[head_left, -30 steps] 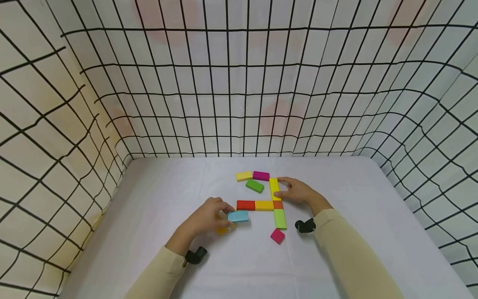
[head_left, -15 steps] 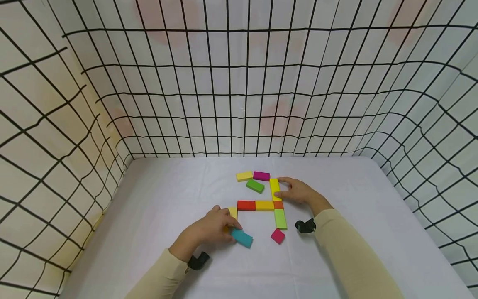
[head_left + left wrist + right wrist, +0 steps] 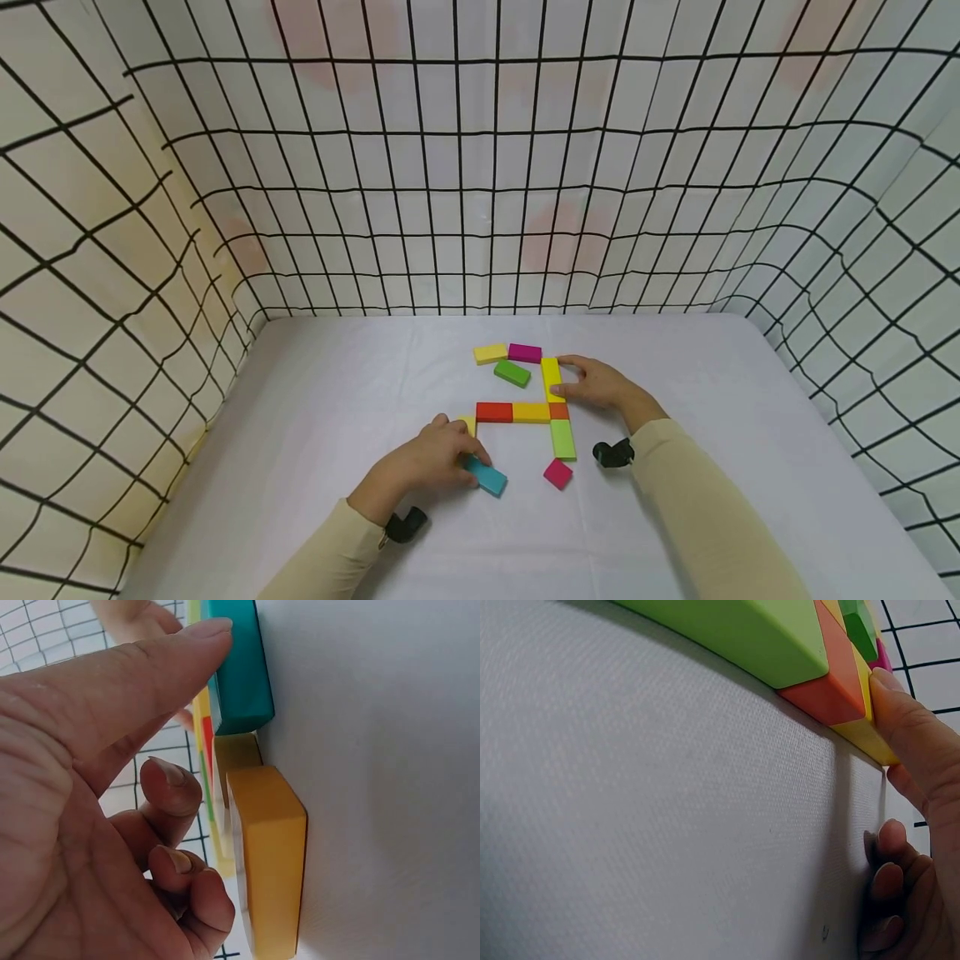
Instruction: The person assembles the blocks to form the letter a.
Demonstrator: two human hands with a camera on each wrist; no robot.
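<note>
My left hand [image 3: 431,462] pinches the left end of a blue block [image 3: 491,478] lying tilted on the white cloth. In the left wrist view its thumb presses the side of that blue block [image 3: 246,682], and the other fingers curl loosely near an orange block [image 3: 274,862]. A pale yellow block [image 3: 468,423], partly covered by the left hand, stands just behind it. My right hand [image 3: 603,386] holds a bright yellow block [image 3: 551,373] between thumb and forefinger. That block meets a small orange-red block [image 3: 558,411], seen also in the right wrist view.
A red block [image 3: 494,412] and an orange-yellow block [image 3: 531,412] run leftward from the orange-red one. A lime block [image 3: 562,440] and a crimson block [image 3: 557,473] lie nearer. Behind are green [image 3: 512,373], magenta [image 3: 525,352] and pale yellow blocks [image 3: 490,354]. Black grid netting [image 3: 480,167] surrounds the table.
My left hand has brought the blue block nearer and set it at a slant, uncovering part of the pale yellow block. In the last half second the fingers shifted slightly right. My right hand stays put.
</note>
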